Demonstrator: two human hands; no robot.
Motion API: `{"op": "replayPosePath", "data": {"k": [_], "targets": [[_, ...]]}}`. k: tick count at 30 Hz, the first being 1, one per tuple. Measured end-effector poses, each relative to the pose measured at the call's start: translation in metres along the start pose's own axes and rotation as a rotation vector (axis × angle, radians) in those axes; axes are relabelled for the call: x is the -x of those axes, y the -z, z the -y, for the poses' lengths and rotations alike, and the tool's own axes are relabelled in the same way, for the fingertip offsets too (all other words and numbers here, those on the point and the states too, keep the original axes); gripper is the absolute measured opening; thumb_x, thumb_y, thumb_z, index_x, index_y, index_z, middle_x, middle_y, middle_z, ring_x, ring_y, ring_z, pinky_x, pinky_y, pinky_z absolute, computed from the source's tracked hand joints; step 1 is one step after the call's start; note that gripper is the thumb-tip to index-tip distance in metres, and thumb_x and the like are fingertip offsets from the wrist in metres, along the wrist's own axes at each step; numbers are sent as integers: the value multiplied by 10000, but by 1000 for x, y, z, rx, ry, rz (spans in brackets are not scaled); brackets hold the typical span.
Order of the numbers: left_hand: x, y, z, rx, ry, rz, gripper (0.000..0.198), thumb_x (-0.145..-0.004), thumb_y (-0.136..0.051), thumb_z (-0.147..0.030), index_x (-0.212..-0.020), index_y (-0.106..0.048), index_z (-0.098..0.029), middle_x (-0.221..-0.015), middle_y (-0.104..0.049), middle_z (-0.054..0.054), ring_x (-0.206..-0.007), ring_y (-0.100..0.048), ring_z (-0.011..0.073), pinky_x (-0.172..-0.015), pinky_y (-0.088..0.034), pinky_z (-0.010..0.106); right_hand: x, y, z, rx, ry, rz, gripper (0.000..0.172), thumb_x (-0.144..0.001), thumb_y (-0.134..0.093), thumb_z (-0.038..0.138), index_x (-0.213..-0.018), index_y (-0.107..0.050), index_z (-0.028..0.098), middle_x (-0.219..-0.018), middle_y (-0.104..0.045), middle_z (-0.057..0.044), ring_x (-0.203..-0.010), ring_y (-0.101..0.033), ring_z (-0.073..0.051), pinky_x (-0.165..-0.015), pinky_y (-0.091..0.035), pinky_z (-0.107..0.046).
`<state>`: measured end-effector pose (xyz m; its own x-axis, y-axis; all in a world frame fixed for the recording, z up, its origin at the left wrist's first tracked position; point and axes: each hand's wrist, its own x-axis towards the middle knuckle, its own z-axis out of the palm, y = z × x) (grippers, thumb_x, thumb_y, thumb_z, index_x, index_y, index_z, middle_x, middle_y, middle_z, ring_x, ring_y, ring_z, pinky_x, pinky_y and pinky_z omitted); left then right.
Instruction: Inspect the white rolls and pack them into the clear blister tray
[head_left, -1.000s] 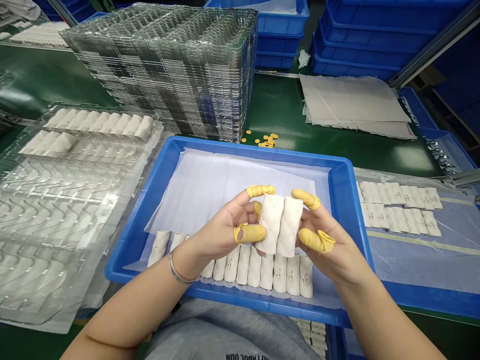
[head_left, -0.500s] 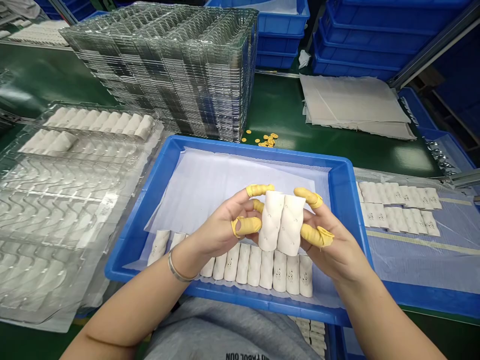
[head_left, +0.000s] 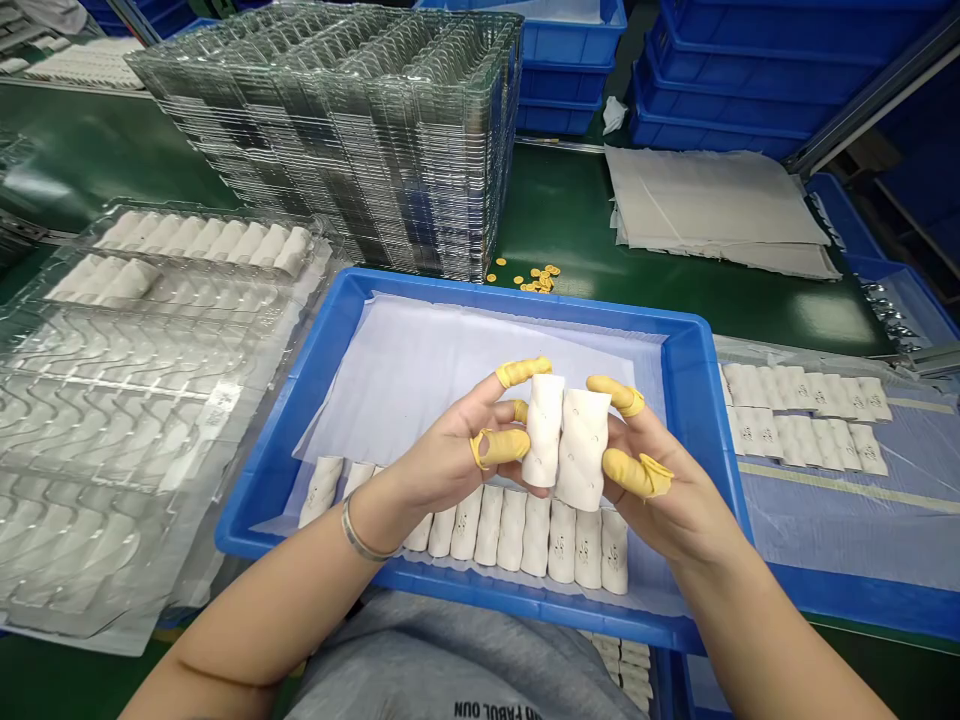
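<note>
while the left hand point(head_left: 442, 450) and right hand point(head_left: 664, 480), fingers in yellow cots point(head_left: 500, 448), grip two white rolls point(head_left: 582, 450) side by side, they stay upright above a blue tray point(head_left: 480, 290), its white paper point(head_left: 465, 380) carrying a row of rolls point(head_left: 510, 530).

2 white padded tubes stand upright just beside each other at the centre of the frame: the slimmer left tube point(head_left: 544, 430) and the wider right tube point(head_left: 583, 450), slightly tilted, both faintly dimpled.
</note>
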<state>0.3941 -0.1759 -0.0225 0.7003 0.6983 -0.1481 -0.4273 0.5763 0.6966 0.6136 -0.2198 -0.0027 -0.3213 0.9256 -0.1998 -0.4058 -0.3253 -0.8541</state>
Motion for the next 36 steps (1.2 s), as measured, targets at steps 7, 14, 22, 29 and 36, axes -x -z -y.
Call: {"op": "replayPosePath", "data": {"k": [7, 14, 22, 29, 36], "targets": [[-1, 0, 2, -32, -47, 49, 667, -830, -882, -274, -1398, -536, -331, -1049, -662, 17, -766, -700, 137, -610, -645, 229, 1, 3, -1, 24, -24, -7, 514, -915, -874, 453, -1374, -644, 437, -978, -709, 3, -792, -703, -199, -670, -584, -299], [0, 0, -1, 0, -35, 18, 669, -848, -846, -230, -1435, -541, -330, -1056, -704, 16, -768, -709, 135, -630, -627, 227, 1, 2, 0, 40, -22, -38, 566, -881, -895, 469, -1376, -625, 424, -1076, -708, -18, -755, -678, -187, -654, -606, -305], [1, 0, -3, 11, -2, 22, 646, -840, -853, -261, -1404, -545, -328, -1067, -687, 8, -771, -701, 135, -616, -636, 234, 1, 1, 1, -15, -17, -26, 499, -894, -897, 408, -1333, -663, 440, -974, -723, 12, -726, -698, -175, -668, -625, -298], [-1, 0, -1, 49, -55, 110, 588, -862, -837, -217, -1362, -554, -342, -1048, -658, -14, -722, -682, 104, -593, -649, 211, 0, 2, 1, -75, -7, 22, 413, -928, -881, 348, -1291, -721, 465, -933, -724, 38, -783, -703, -136, -701, -627, -220], [0, 1, 1, 57, -62, 121, 567, -894, -805, -202, -1389, -568, -345, -1044, -657, -7, -775, -696, 115, -642, -657, 218, 0, 4, -4, -46, 34, 55, 454, -950, -861, 377, -1359, -695, 481, -1106, -730, 12, -862, -711, -135, -739, -622, -213]]}}
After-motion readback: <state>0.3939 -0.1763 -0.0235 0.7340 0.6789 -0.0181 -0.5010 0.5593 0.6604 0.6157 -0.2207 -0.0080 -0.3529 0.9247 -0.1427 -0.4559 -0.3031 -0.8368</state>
